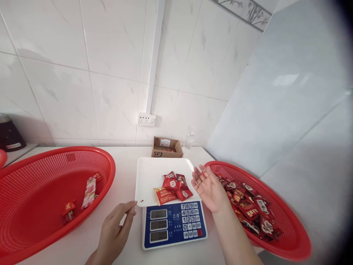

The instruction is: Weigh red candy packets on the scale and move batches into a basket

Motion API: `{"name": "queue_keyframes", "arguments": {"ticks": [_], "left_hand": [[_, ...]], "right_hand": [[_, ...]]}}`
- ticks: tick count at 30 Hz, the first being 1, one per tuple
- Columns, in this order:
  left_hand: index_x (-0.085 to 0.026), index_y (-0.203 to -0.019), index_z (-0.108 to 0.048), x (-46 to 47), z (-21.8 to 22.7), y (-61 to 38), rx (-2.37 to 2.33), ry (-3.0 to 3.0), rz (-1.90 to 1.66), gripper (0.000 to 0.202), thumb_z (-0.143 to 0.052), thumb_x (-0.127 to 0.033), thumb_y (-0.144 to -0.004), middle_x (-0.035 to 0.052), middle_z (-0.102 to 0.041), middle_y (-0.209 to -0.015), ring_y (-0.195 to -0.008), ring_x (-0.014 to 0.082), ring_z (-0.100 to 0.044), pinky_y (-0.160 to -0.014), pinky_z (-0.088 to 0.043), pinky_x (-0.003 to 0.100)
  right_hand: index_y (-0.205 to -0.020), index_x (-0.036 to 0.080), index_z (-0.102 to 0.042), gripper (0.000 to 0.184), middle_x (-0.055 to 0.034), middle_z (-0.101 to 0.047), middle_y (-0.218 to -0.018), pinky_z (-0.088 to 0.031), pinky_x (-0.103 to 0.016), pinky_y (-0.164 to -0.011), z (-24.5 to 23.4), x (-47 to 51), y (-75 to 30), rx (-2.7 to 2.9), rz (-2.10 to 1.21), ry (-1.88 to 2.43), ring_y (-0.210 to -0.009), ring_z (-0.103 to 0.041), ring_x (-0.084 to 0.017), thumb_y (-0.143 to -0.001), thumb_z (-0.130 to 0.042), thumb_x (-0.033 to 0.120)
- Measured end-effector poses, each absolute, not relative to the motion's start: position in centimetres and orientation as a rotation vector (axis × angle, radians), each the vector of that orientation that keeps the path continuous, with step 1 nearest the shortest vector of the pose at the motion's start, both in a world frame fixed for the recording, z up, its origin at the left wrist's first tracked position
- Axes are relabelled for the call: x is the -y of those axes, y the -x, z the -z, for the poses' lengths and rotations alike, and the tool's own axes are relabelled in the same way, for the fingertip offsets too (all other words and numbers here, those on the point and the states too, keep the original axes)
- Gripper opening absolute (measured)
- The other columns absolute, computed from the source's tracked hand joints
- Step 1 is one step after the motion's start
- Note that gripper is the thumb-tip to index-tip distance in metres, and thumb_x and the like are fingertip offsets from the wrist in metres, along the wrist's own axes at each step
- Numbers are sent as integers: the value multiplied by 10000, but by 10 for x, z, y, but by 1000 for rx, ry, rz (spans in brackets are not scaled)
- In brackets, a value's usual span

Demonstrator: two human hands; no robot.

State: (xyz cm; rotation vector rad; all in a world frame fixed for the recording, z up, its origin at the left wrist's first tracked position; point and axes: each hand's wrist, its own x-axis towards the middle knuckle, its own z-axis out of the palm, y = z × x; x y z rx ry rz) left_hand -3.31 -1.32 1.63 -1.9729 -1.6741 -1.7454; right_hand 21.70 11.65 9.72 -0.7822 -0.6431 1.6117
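Observation:
A white weighing tray (147,173) sits on a digital scale (174,225) with a blue keypad panel and lit number displays. On the tray lies a small pile of red-wrapped candies (173,186), one of them longer with a yellow end. My left hand (116,228) is at the tray's near left corner; its index fingertip meets the edge, the thumb close below, and no object shows between them. Palm up, my right hand (209,189) hovers at the tray's right side, fingers loosely curled and apart. A small red spot shows at its fingers; I cannot tell what it is.
To the right, a red plastic basket (296,235) holds many wrapped candies (248,206). On the left stands another red basket (109,162) with several packets (89,192). Behind the scale are a small cardboard box (158,152) and a clear plastic bottle (189,140) against the tiled wall.

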Motion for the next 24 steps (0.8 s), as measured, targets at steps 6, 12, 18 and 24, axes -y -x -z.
{"name": "queue_keyframes", "arguments": {"ticks": [6, 12, 18, 24], "left_hand": [[-203, -989, -611, 12, -7, 34, 1839, 1915, 1725, 224, -484, -352, -882, 14, -683, -683, -608, 127, -662, -434, -477, 154], [-199, -1109, -542, 8, 0, 37, 1956, 1789, 1827, 347, -495, -440, -863, 28, -681, -751, -698, 159, -674, -547, -543, 224], [-199, -1182, -477, 5, 3, 36, 1943, 1731, 2005, 392, -496, -432, -866, 46, -659, -842, -733, 162, -666, -695, -572, 325], [-191, -1159, -498, 5, 6, 36, 1968, 1699, 1928, 401, -509, -450, -853, 73, -663, -882, -758, 177, -670, -696, -572, 344]], "right_hand": [[-496, 197, -319, 501, 110, -253, -410, -233, -148, -297, -85, -78, -221, 560, -1829, 647, -350, -171, -34, -693, -746, 369], [-612, 199, -438, 385, 124, -232, -433, -237, -132, -306, -76, -71, -233, 612, -1790, 674, -357, -156, -33, -691, -751, 408], [-784, 195, -550, 307, 135, -274, -445, -293, -122, -328, -82, -73, -247, 428, -1672, 651, -361, -267, -16, -642, -804, 294], [-688, 207, -461, 346, 88, -454, -590, -438, -148, -467, -95, -73, -244, 442, -1662, 567, -505, -443, -34, -657, -771, 356]]}}
